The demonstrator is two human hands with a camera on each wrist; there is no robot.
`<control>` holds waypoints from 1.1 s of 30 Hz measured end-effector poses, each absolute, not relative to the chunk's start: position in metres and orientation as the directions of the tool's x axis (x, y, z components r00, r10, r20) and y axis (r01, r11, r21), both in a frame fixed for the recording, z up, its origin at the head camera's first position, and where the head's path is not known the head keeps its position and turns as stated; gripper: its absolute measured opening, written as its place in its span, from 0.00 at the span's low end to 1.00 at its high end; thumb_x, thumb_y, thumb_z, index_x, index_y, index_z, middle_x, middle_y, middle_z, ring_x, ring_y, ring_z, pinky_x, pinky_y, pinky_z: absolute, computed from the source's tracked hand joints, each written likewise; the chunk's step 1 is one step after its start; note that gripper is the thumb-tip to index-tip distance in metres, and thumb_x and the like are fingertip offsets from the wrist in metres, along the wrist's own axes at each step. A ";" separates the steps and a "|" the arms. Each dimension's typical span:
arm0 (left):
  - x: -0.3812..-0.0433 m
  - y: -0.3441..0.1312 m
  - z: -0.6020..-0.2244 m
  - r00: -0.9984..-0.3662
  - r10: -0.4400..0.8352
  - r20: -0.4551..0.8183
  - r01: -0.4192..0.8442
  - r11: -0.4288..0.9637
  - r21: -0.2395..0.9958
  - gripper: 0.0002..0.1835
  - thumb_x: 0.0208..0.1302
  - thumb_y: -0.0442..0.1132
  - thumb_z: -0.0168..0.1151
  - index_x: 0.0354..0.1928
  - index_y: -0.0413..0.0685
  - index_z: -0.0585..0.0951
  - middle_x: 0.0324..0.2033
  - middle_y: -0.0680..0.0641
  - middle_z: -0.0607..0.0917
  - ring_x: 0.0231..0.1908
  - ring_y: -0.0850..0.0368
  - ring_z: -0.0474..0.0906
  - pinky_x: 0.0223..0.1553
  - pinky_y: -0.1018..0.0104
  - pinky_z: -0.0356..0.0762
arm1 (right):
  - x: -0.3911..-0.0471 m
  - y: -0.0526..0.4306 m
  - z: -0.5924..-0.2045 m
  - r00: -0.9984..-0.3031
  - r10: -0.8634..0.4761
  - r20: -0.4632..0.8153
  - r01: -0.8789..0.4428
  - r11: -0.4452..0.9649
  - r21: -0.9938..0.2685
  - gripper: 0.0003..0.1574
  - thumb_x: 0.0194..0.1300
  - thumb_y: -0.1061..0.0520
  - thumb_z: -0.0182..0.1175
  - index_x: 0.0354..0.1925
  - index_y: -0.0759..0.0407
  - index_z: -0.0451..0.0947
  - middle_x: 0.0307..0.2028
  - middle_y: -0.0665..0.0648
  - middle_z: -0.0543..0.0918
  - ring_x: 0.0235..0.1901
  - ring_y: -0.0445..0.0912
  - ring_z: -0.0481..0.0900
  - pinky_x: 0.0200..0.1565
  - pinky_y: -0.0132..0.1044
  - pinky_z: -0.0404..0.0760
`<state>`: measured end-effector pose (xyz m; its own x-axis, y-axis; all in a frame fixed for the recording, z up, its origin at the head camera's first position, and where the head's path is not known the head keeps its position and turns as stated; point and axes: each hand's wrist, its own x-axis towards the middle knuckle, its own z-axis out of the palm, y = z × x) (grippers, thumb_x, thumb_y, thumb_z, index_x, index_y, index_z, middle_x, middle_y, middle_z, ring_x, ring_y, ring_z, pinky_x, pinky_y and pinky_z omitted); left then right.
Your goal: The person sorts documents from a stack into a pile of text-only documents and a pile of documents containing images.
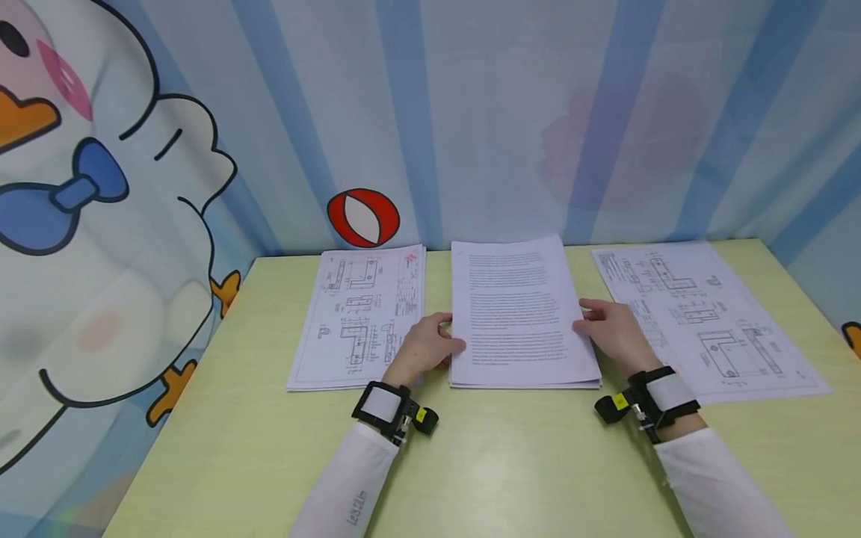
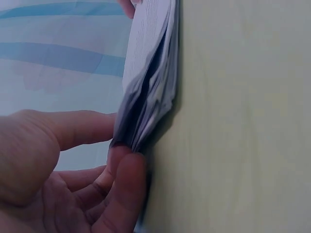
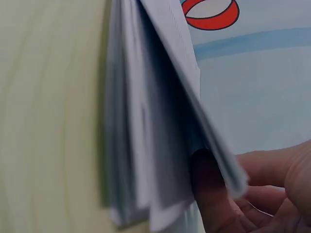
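A stack of text-printed paper (image 1: 514,314) lies at the middle of the table. At its left edge my left hand (image 1: 425,345) pinches the sheets between thumb and fingers; the left wrist view shows the paper edges (image 2: 146,109) bunched and slightly parted there. On the opposite side my right hand (image 1: 613,329) holds the right edge. In the right wrist view its thumb and a finger grip an upper layer of sheets (image 3: 194,111), which stands apart from the lower sheets (image 3: 124,194). Some fingers are hidden under the paper in the head view.
Left of the stack lies a pile of technical drawings (image 1: 356,314), partly behind my left hand. Another drawing sheet (image 1: 713,321) lies at the right, next to my right wrist. A striped curtain (image 1: 484,127) with cartoon prints borders the table's (image 1: 511,471) back edge.
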<state>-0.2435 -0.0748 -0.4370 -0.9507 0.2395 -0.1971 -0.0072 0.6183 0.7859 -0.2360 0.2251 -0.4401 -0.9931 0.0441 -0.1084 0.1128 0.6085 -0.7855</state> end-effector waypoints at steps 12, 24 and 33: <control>-0.246 -0.074 -0.433 -0.973 0.172 -0.153 -0.010 0.634 0.774 0.28 0.59 0.46 0.58 0.61 0.45 0.68 0.33 0.47 0.79 0.24 0.56 0.75 0.23 0.67 0.70 | -0.231 0.240 -0.431 -0.994 -0.053 -0.097 0.036 0.676 -0.736 0.31 0.64 0.51 0.52 0.59 0.70 0.65 0.51 0.70 0.75 0.33 0.50 0.77 0.30 0.35 0.74; -0.229 -0.021 -0.407 -0.951 0.303 0.056 0.158 0.324 0.933 0.18 0.66 0.42 0.51 0.55 0.46 0.74 0.37 0.43 0.79 0.30 0.47 0.78 0.30 0.64 0.78 | -0.243 0.335 -0.442 -0.997 -0.012 0.079 -0.061 0.748 -0.660 0.47 0.59 0.24 0.40 0.64 0.54 0.62 0.58 0.66 0.70 0.53 0.60 0.67 0.44 0.55 0.71; -0.199 0.060 -0.427 -0.885 0.465 0.026 0.205 0.337 0.919 0.19 0.64 0.45 0.53 0.56 0.50 0.74 0.49 0.51 0.81 0.42 0.67 0.76 0.41 0.76 0.72 | -0.211 0.367 -0.406 -0.989 0.138 -0.043 0.134 0.770 -0.623 0.47 0.66 0.32 0.39 0.68 0.63 0.47 0.63 0.79 0.52 0.60 0.74 0.49 0.51 0.70 0.54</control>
<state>-0.1990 0.0603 -0.4269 -0.8847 0.4655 0.0263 0.2048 0.3373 0.9189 -0.2106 0.3668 -0.4060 -0.9895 0.1381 -0.0428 0.1345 0.7704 -0.6232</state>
